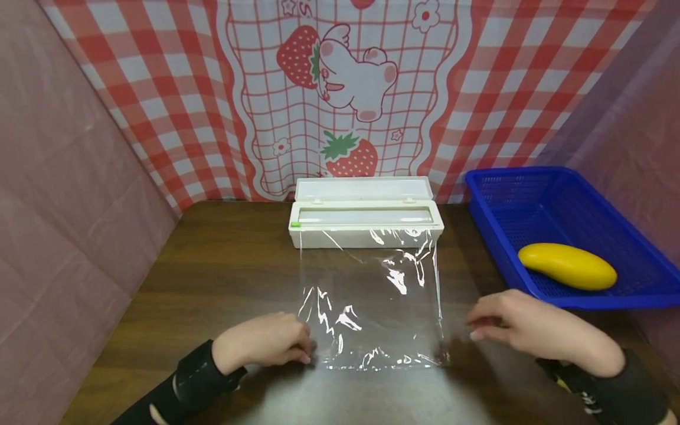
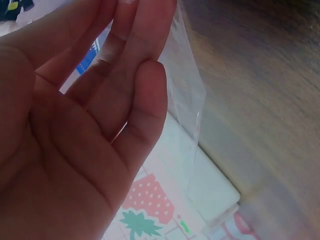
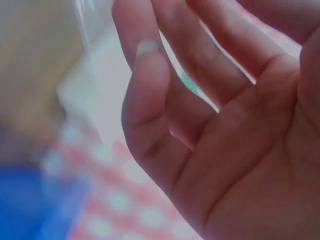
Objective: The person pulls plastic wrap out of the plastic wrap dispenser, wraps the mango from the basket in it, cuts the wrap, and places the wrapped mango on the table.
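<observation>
A sheet of clear cling film [image 1: 372,295] stretches forward from a white cling film dispenser [image 1: 366,238] whose lid [image 1: 363,189] stands up. At the sheet's near left corner, my left hand [image 1: 265,339] pinches the film between bent fingers and thumb. In the left wrist view, the film [image 2: 187,85] runs past the curled fingers [image 2: 145,100] toward the dispenser. To the right of the sheet, my right hand [image 1: 547,330] hovers apart from the film's edge, fingers loosely bent and nothing in them. Its thumb [image 3: 145,90] lies over the index finger in the right wrist view.
A blue plastic basket [image 1: 491,236] stands at the right with a yellow, mango-like fruit [image 1: 568,267] in it. Behind the brown wooden table [image 1: 212,260] hangs a red-and-white checked cloth [image 1: 175,88]. Pink cloth [image 1: 53,206] hangs along both sides.
</observation>
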A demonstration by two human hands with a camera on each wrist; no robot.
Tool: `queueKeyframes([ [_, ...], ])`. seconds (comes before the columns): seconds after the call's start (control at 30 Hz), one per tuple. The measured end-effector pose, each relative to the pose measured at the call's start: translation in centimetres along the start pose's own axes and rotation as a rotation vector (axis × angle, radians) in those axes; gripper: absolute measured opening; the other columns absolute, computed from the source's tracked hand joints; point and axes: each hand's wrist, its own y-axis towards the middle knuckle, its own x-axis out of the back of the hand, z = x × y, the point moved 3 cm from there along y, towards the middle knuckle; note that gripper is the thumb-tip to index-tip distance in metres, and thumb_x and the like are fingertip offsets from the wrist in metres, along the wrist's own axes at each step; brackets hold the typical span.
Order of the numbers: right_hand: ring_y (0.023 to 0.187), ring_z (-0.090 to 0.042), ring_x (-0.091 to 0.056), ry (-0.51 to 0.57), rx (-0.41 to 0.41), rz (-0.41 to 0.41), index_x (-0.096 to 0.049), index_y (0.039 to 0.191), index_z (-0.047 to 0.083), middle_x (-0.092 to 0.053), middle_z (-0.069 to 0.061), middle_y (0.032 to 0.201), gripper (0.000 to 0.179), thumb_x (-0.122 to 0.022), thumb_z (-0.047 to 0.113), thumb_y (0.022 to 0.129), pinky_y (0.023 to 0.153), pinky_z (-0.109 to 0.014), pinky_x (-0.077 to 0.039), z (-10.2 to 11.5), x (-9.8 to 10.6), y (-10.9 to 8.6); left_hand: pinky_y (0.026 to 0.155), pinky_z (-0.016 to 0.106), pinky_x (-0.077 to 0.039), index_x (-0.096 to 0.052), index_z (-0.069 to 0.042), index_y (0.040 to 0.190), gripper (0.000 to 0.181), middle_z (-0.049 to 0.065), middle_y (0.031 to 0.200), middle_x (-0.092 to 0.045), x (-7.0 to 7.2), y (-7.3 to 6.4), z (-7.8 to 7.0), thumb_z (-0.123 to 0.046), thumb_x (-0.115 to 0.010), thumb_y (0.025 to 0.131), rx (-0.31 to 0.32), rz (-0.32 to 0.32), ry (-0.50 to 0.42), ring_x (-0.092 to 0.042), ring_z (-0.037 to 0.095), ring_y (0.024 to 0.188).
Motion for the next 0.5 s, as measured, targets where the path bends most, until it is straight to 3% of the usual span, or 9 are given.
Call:
queueKeyframes([
  [0.07,0.073,0.006,-0.051,-0.102,-0.08,-0.077,-0.065,0.098,0.026,-0.055,0.024,0.084,0.018,-0.068,0.026,0.081,0.061,-0.02,-0.044,-1.0,2.3,-0.8,0.058,0.012,-0.04,-0.069,-0.025,0.08,0.01,-0.02,0.07,-0.047,0.0,0.0,0.0,-0.031,-0.063,0.085,-0.001,-0.001,0.002,-0.045,-0.007,0.06],
  [0.17,0.073,-0.001,-0.054,-0.239,-0.261,-0.103,-0.065,0.102,0.018,-0.057,0.018,0.082,0.027,-0.07,0.028,0.078,0.061,-0.026,-0.046,-3.5,5.1,-2.0,0.059,0.013,-0.04,-0.069,-0.026,0.078,0.009,-0.021,0.071,-0.048,0.0,-0.1,0.0,-0.031,-0.064,0.084,0.008,0.002,0.011,-0.045,-0.007,0.061],
  [0.33,0.073,-0.023,-0.059,-0.407,-0.585,0.078,-0.06,0.109,-0.003,-0.063,-0.004,0.082,0.051,-0.062,0.042,0.083,0.066,-0.046,-0.047,-8.8,8.4,-3.9,0.058,0.015,-0.041,-0.068,-0.028,0.077,0.01,-0.022,0.07,-0.048,-0.1,-0.1,-0.1,-0.034,-0.063,0.084,0.012,0.006,0.011,-0.045,-0.006,0.062],
  [0.5,0.065,-0.02,-0.055,-0.423,-0.7,0.196,-0.053,0.109,-0.012,-0.06,-0.005,0.075,0.064,-0.059,0.046,0.084,0.061,-0.045,-0.048,-13.2,10.3,-4.7,0.061,0.015,-0.042,-0.068,-0.029,0.084,0.009,-0.022,0.075,-0.052,-0.5,-0.1,0.0,-0.036,-0.063,0.084,0.029,0.018,-0.02,-0.047,-0.007,0.066],
])
